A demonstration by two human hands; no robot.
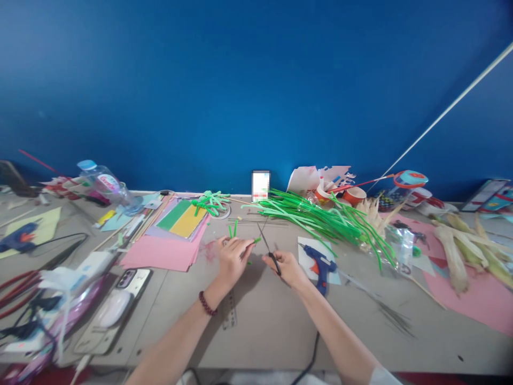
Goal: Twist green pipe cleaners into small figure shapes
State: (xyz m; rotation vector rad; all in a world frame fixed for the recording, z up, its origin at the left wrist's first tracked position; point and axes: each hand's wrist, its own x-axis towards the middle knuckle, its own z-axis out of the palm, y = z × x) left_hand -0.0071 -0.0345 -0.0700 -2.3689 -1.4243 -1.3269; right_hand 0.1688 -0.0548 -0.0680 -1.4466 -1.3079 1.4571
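Observation:
My left hand [235, 255], with a dark beaded bracelet at the wrist, is closed on a green pipe cleaner [257, 240] whose tip sticks out past the fingertips. Short green pieces [233, 230] stand up just behind its knuckles. To the right, my right hand [284, 266] grips black-handled scissors [273, 260]. Their blades point up and away, parted, close to the green tip but apart from it. Under my left wrist a clear ruler [230, 312] lies on the table [256, 337].
Green pipe cleaners [320, 214] are heaped at the back right. A blue glue gun [321, 266] lies beyond my right hand. Pink paper [164, 251], a phone [114, 313] and a bottle [108, 184] are on the left. Corn husks [452, 256] lie far right.

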